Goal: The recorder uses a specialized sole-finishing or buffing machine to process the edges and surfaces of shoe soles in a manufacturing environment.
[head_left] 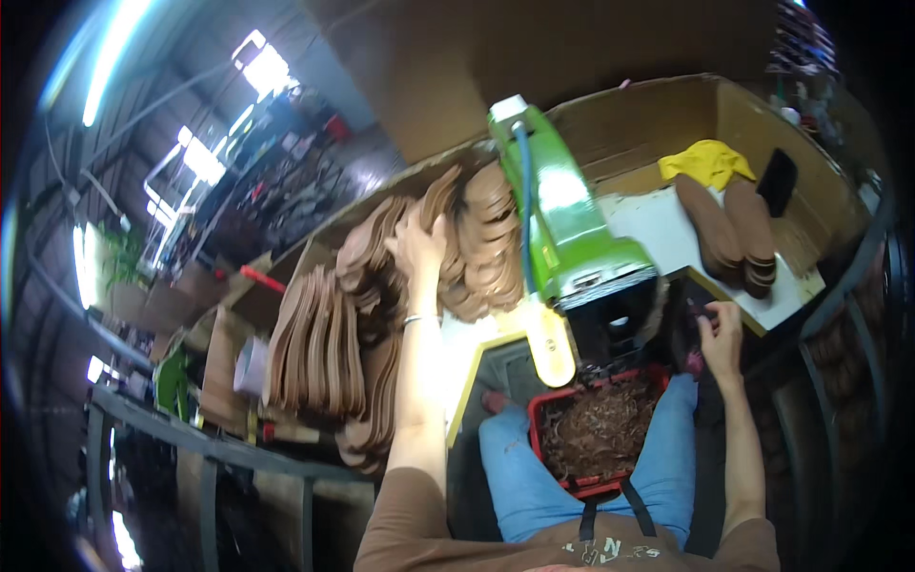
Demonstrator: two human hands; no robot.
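Left hand on the sole stacks, right hand down by the green machine.

Far left, rows of flat brown sole-shaped cutouts (315,343) stand on edge; the left hand (419,243) reaches in, fingers spread over the tops of the stack. They look thin, light and a little bendy, best pinched by the edges as a small bundle. Centre, the green bench machine (572,224) sits above a red crate of brown shavings (600,429). The right hand (720,334) curls beside it; whether it grips anything, I cannot tell.
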